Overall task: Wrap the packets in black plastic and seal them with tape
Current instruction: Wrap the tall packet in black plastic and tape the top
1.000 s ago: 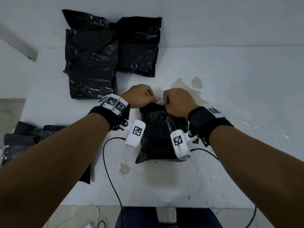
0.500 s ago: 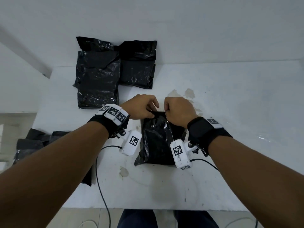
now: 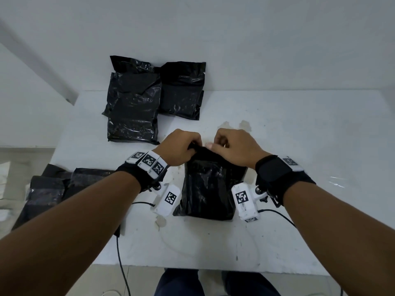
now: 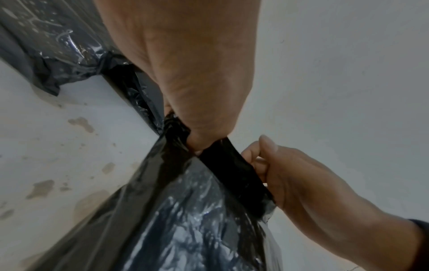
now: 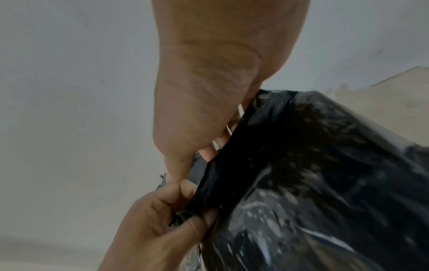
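Note:
A packet in black plastic stands on the white table between my wrists, its top edge lifted. My left hand pinches the left end of that top edge. My right hand grips the right end with curled fingers. In the left wrist view the left hand bunches the black plastic while the right hand holds the fold. The right wrist view has the right hand on the plastic and the left hand pinching its corner. No tape is in view.
Two wrapped black packets lie at the far left of the table against the wall. More black plastic sheets lie at the left edge under my left forearm. Cables hang off the near edge. Bare table spreads to the right.
Both hands have stayed on the packet's top edge and pulled it up and slightly apart. The camera has tilted, so the whole scene sits lower in the picture.

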Action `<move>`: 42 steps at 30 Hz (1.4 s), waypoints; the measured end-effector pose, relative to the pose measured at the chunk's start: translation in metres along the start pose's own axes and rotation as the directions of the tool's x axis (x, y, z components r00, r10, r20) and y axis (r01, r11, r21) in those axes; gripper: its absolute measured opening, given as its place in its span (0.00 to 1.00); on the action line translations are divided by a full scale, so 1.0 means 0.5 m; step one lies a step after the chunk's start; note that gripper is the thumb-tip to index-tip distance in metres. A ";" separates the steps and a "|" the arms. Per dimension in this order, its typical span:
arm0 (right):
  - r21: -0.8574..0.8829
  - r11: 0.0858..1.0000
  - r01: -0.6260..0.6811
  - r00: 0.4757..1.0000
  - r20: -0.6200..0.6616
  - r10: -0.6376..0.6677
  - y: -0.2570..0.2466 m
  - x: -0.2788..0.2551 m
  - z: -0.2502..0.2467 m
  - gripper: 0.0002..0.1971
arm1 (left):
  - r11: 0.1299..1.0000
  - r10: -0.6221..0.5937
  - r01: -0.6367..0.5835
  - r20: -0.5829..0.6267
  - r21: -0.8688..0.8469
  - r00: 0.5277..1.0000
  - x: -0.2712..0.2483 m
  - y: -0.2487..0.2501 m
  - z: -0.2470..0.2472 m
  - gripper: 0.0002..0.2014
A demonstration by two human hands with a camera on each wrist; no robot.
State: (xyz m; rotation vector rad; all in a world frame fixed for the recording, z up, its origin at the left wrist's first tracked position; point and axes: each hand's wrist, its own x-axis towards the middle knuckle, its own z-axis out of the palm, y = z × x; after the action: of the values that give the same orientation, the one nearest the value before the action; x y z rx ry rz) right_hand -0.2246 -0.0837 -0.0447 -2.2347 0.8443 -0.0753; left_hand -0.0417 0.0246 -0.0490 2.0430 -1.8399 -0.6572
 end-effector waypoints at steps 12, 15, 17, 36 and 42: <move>-0.070 0.998 0.001 0.919 0.393 0.026 -0.043 0.035 -0.036 0.13 | 0.988 0.116 -0.131 -0.173 -0.079 0.978 -0.034 0.017 -0.013 0.09; -0.082 0.996 0.024 0.939 0.345 0.006 -0.038 0.028 -0.019 0.10 | 0.984 0.134 -0.153 -0.180 -0.094 0.974 -0.038 0.017 -0.008 0.08; -0.073 0.996 0.044 0.958 0.286 -0.021 -0.036 0.024 -0.008 0.07 | 0.983 0.141 -0.160 -0.185 -0.090 0.973 -0.041 0.015 -0.006 0.08; -0.058 0.997 0.051 0.990 0.136 -0.043 -0.037 0.004 0.010 0.12 | 0.977 0.009 -0.048 -0.187 -0.206 0.982 -0.021 0.013 -0.012 0.08; -0.067 0.998 0.009 0.994 0.107 -0.002 -0.007 0.004 -0.024 0.09 | 0.911 -0.173 0.060 -0.244 -0.409 0.954 -0.022 0.000 -0.009 0.10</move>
State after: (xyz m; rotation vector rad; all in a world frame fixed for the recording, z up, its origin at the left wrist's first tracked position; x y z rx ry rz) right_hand -0.2247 -0.0908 -0.0340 -2.2818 0.7932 0.0707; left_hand -0.0402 0.0352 -0.0439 1.8698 -1.3095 -0.6743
